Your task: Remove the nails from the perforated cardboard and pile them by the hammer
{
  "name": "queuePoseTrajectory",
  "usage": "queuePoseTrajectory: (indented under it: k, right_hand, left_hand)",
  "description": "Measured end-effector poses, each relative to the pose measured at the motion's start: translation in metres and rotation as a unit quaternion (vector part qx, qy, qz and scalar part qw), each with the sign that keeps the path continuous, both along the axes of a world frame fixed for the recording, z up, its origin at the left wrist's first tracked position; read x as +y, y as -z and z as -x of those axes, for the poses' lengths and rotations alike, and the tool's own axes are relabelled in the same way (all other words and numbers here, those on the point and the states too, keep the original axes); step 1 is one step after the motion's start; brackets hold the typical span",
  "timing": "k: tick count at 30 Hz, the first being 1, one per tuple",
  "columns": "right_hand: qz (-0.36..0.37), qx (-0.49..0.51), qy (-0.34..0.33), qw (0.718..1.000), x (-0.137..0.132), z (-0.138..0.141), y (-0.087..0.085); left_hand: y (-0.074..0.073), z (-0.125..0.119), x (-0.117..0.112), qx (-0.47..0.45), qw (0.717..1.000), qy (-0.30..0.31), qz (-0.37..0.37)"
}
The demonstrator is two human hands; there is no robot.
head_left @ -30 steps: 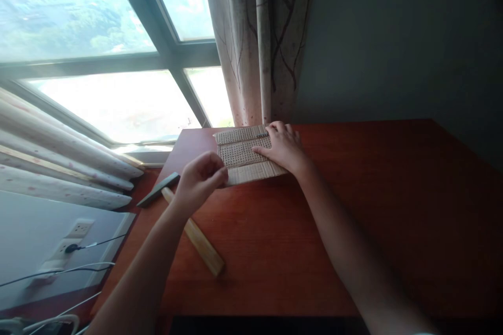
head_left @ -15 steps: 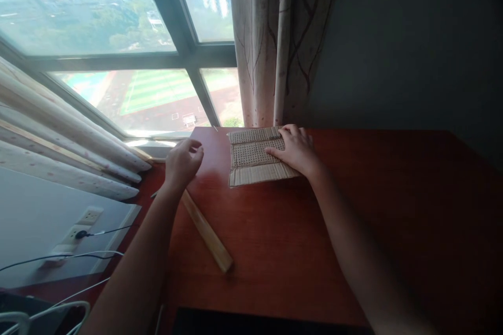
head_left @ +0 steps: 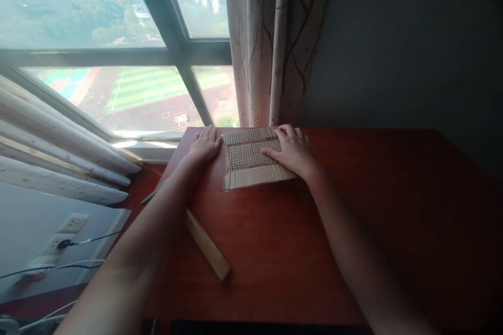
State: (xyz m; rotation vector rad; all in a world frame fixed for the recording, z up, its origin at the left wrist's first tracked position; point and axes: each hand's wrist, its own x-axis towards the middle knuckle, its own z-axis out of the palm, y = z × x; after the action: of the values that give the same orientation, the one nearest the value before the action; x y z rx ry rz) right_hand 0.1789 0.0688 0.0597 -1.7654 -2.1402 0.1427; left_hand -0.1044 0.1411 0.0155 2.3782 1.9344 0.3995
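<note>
A flat piece of brown cardboard (head_left: 245,165), punched with rows of small holes, lies at the far side of a red-brown wooden table (head_left: 353,230). My right hand (head_left: 290,149) rests flat on the cardboard's right part, fingers spread. My left hand (head_left: 203,145) lies flat on the table just left of the cardboard, fingers stretched toward the far edge, holding nothing. A hammer with a pale wooden handle (head_left: 206,245) lies on the table under my left forearm; its dark head (head_left: 151,192) pokes out at the table's left edge.
A patterned curtain (head_left: 271,42) hangs behind the table's far edge beside a large window (head_left: 118,36). A dark wall rises at the right. Left of the table are rolled curtain folds, a wall socket (head_left: 63,241) and white cables.
My left hand, raised and pinched a second ago, has moved to the far edge and now lies flat beside the cardboard. My right hand has stayed on the cardboard.
</note>
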Motion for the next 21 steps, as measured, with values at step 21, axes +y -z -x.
queuePoseTrajectory:
  k: [21]
  right_hand:
    - [0.0, -0.004, 0.001, 1.0, 0.0, 0.0, -0.001]
  left_hand:
    - [0.011, -0.005, -0.175, 0.12, 0.993, 0.018, 0.01]
